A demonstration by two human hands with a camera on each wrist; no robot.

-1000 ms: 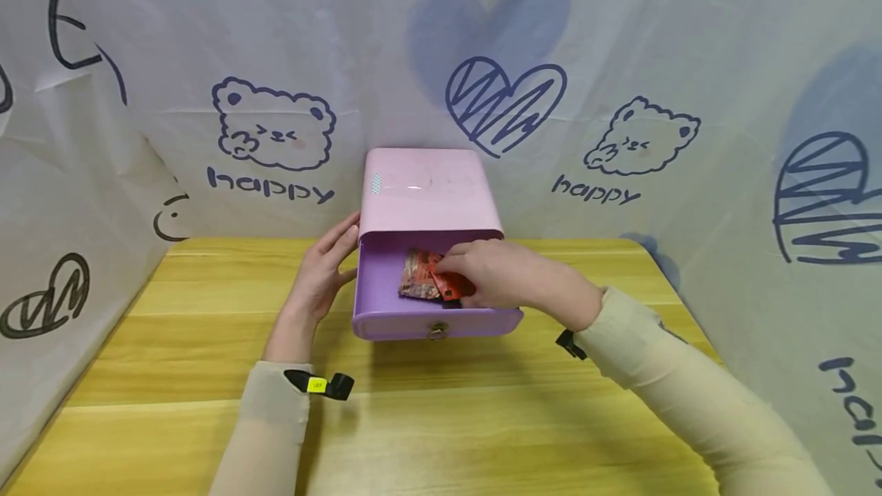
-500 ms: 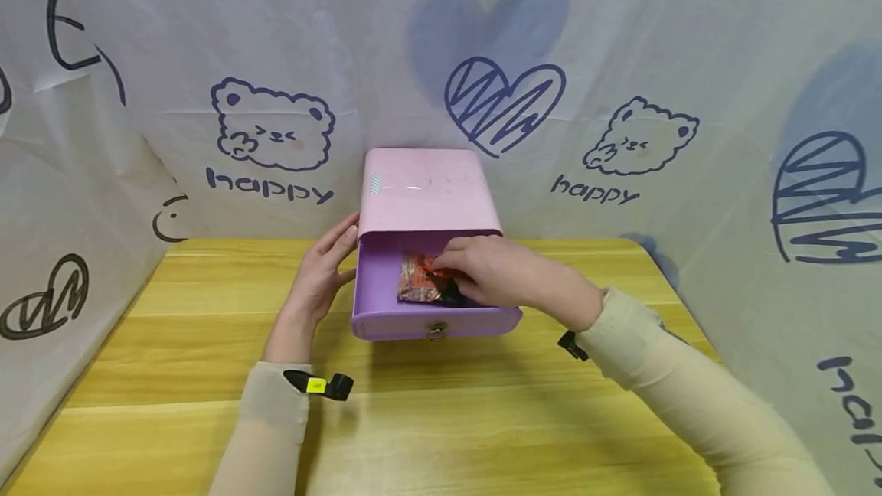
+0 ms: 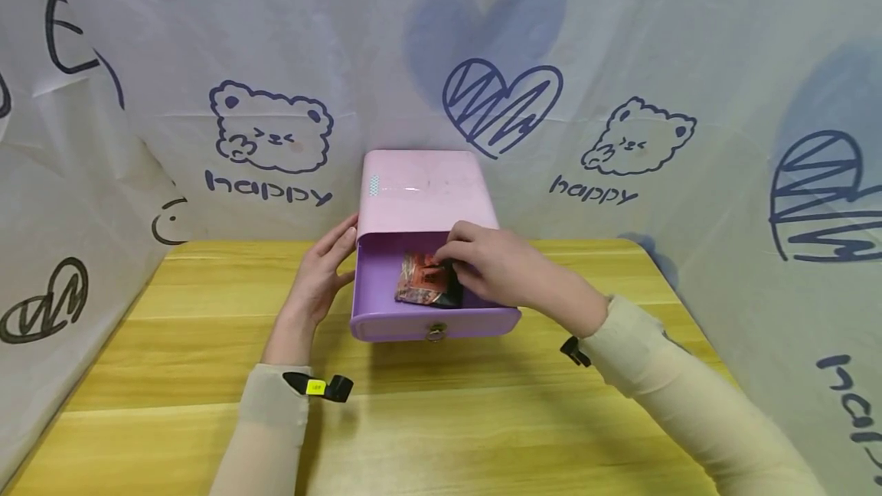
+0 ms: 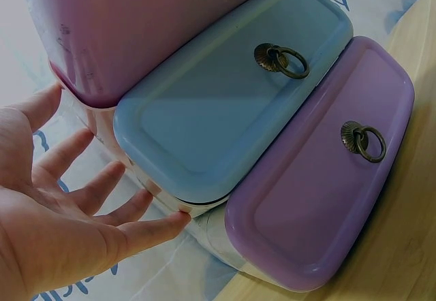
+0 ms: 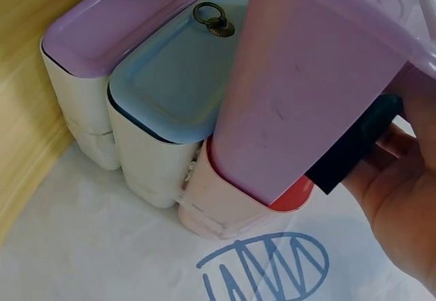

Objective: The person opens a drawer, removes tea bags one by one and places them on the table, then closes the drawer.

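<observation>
A small chest of drawers with a pink top (image 3: 427, 190) stands against the back cloth, its purple top drawer (image 3: 375, 282) pulled out. Fingers spread and nearly straight, my left hand (image 3: 320, 270) touches the chest's left side; in the left wrist view the fingertips of the left hand (image 4: 75, 199) lie along that side. My right hand (image 3: 492, 262) is over the drawer's right side, fingers bent. It pinches a flat dark packet (image 5: 354, 144), which stands above the drawer rim in the right wrist view. A red, shiny packet (image 3: 420, 282) lies in the drawer beside the fingers.
Below the pulled-out drawer, a blue drawer (image 4: 231, 103) and a purple drawer (image 4: 327, 158) are closed, each with a ring pull. The wooden table (image 3: 413, 419) spreads in front. White printed cloth (image 3: 276, 37) hangs behind and at both sides.
The right hand has lifted slightly, tilting the red-faced packet upright so that its dark side shows. More of the packet lying in the drawer is visible. The left hand stays against the chest.
</observation>
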